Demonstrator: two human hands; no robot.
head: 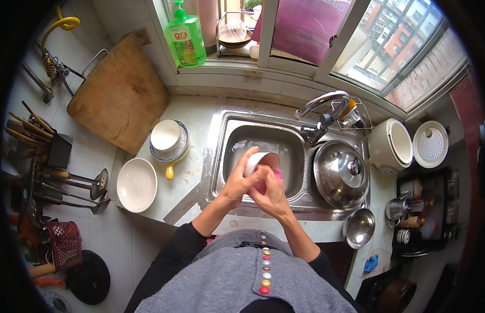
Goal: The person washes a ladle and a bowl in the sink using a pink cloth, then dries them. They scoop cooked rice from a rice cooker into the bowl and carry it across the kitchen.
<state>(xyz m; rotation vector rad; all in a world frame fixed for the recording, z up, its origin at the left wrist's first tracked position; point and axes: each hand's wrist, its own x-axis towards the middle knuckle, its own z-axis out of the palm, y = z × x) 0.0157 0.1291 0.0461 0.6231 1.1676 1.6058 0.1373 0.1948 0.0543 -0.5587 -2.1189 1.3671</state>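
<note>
Over the basin of the stainless steel sink (pixel 235 145) I hold a small white bowl (pixel 255 161), tilted on its side with its mouth to the right. My left hand (pixel 237 180) is wrapped around the bowl's outer side. A pink cloth (pixel 278 175) is in my right hand (pixel 272 195), pressed against the bowl; the fingers and part of the cloth are hidden. Water lies in the basin below. To the upper right of my hands the chrome faucet (pixel 324 102) arches, with no stream visible from its spout.
Left of the sink stand a white bowl (pixel 136 185), stacked bowls (pixel 165 135) and a wooden cutting board (pixel 119 92). A lidded steel pot (pixel 340 176) and a steel bowl (pixel 359 228) are at right. Green soap bottle (pixel 186 39) sits on the windowsill.
</note>
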